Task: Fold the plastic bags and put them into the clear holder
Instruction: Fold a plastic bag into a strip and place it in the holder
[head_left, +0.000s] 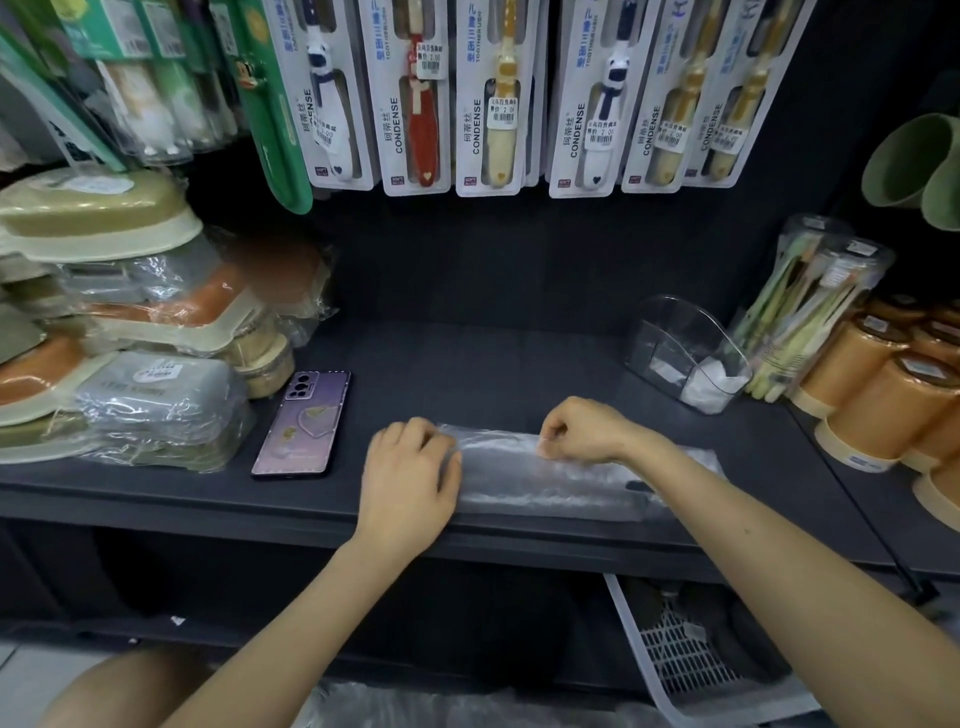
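Note:
A clear plastic bag (550, 475) lies flattened in a long strip on the dark shelf (467, 374), near its front edge. My left hand (410, 478) rests on the bag's left end, fingers curled at the edge. My right hand (582, 428) pinches the bag's far edge near the middle, with my forearm lying over the bag's right part. The clear holder (685, 353) stands at the back right of the shelf, with white folded bags in its bottom.
A purple phone (304, 423) lies left of my hands. Wrapped soap boxes (156, 332) are stacked at the left. Orange cups (893, 395) and a toothbrush tub (810, 317) stand at the right. Toothbrush packs (498, 93) hang above. A white basket (685, 654) sits below.

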